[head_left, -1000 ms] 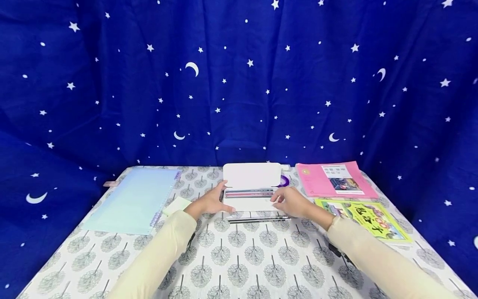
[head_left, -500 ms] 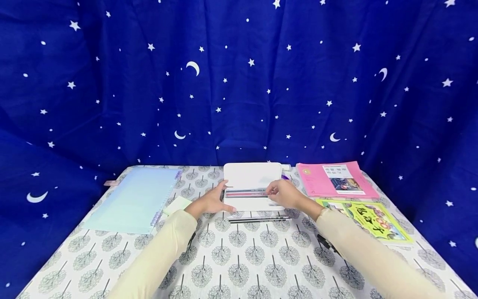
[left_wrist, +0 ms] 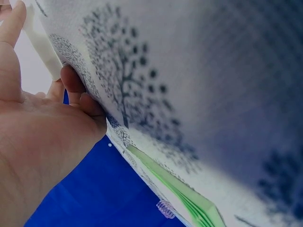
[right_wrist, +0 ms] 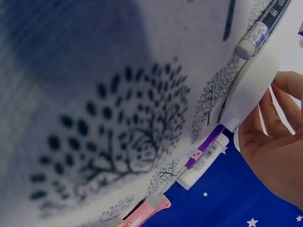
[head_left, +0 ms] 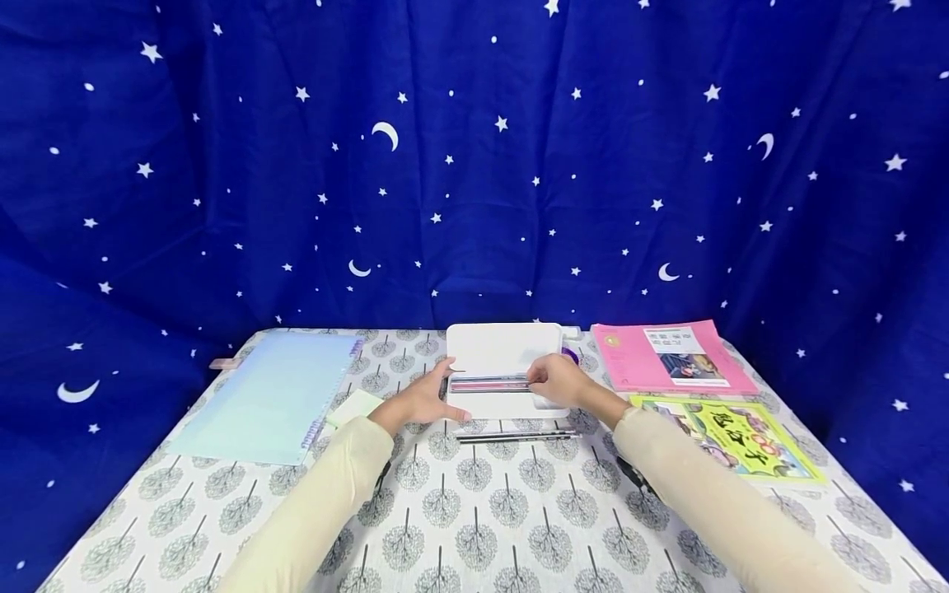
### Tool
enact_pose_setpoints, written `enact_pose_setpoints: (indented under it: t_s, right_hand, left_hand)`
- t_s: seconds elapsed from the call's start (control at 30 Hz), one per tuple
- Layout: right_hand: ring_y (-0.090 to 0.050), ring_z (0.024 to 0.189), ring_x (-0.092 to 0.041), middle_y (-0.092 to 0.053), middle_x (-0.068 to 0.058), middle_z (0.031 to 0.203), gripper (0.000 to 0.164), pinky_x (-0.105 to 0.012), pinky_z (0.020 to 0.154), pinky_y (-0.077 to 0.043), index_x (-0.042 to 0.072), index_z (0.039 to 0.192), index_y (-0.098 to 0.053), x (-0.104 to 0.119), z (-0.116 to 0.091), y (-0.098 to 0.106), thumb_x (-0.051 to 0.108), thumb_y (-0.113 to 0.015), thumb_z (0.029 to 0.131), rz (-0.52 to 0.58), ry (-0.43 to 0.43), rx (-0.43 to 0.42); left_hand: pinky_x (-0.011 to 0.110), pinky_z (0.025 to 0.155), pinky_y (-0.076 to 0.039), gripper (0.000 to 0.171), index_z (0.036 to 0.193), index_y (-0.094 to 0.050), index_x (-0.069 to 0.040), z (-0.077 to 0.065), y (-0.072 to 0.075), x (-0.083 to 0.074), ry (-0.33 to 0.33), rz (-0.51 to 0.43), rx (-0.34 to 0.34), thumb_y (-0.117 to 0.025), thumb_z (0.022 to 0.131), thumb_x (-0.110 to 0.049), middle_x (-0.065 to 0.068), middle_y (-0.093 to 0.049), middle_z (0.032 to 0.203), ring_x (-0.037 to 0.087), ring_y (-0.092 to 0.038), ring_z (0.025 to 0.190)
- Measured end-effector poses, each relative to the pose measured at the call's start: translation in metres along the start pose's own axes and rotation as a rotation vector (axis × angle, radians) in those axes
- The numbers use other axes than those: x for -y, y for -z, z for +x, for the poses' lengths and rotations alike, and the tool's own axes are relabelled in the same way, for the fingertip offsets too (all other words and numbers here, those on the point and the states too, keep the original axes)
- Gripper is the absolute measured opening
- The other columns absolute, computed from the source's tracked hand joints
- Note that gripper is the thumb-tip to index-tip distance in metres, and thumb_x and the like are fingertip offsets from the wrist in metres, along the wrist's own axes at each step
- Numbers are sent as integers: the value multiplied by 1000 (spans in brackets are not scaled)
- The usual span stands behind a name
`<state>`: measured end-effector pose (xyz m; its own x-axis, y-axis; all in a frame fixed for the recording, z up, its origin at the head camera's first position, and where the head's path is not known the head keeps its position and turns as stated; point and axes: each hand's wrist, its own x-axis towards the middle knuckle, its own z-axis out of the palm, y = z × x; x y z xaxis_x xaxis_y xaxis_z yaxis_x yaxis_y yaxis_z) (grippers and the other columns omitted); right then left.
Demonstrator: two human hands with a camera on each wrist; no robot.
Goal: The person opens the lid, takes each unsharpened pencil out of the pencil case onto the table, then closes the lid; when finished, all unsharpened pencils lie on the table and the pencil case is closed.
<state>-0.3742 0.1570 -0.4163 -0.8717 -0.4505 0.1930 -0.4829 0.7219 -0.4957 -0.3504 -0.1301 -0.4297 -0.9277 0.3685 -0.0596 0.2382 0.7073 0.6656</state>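
A white pencil case (head_left: 504, 346) stands at the middle of the table, its lid raised at the back. Several pencils (head_left: 489, 384) in dark and reddish colours lie side by side in it. My left hand (head_left: 426, 399) grips the case's left end, thumb at the front corner and fingers toward the hinge. Over the right part of the case is my right hand (head_left: 559, 381), its thumb and fingers pinching at the pencils' right ends; its fingertips are hidden in the right wrist view. In front of the case lie loose dark pencils (head_left: 515, 436), one with a white eraser tip (right_wrist: 245, 49).
A pale blue spiral notebook (head_left: 270, 399) lies at left, a light green pad of notes (head_left: 356, 406) beside my left wrist. At right are a pink book (head_left: 638, 362) and a yellow-green book (head_left: 741, 436). A purple ring-shaped thing (head_left: 570, 355) and a white barcoded item (right_wrist: 203, 163) sit behind the case.
My right hand has moved left and slightly back, from the case's right front part onto the pencils' ends. My left hand stays at the left end.
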Motion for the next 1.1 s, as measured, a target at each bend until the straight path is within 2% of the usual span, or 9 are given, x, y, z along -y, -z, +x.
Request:
enact_pose_setpoints:
  t_s: [0.3, 0.77, 0.97, 1.1]
  right_hand:
    - [-69, 87, -22, -75, -5, 89, 6, -42, 84, -57, 4, 90, -74, -2, 0, -1, 5, -69, 88, 26, -18, 28]
    - [-66, 79, -17, -74, -3, 87, 9, -39, 79, -57, 4, 90, -76, -7, -1, -4, 5, -67, 87, 30, 30, 16]
    - [-68, 82, -17, -75, -4, 86, 8, -42, 84, -57, 3, 89, -75, -8, -2, -1, 4, -68, 87, 56, 48, 42]
    - [-67, 80, -14, -74, -3, 84, 7, -39, 82, -57, 1, 90, -75, -8, -1, 0, 3, -68, 87, 48, 74, 74]
  left_hand:
    - [56, 118, -23, 116, 159, -14, -19, 1, -1, 0, 6, 11, 8, -86, 72, -46, 10, -37, 157, 36, -31, 144]
    - [58, 117, -23, 117, 159, -13, -18, -2, -1, -1, 7, 3, -1, -86, 72, -45, 10, -37, 157, 37, -31, 144]
    - [57, 118, -23, 117, 159, -13, -19, -1, 0, 0, 17, 8, 4, -86, 72, -46, 10, -37, 157, 36, -32, 144]
    - [56, 117, -24, 117, 159, -13, -20, 0, 1, 0, 23, 29, 5, -86, 73, -48, 8, -36, 157, 36, -32, 144]
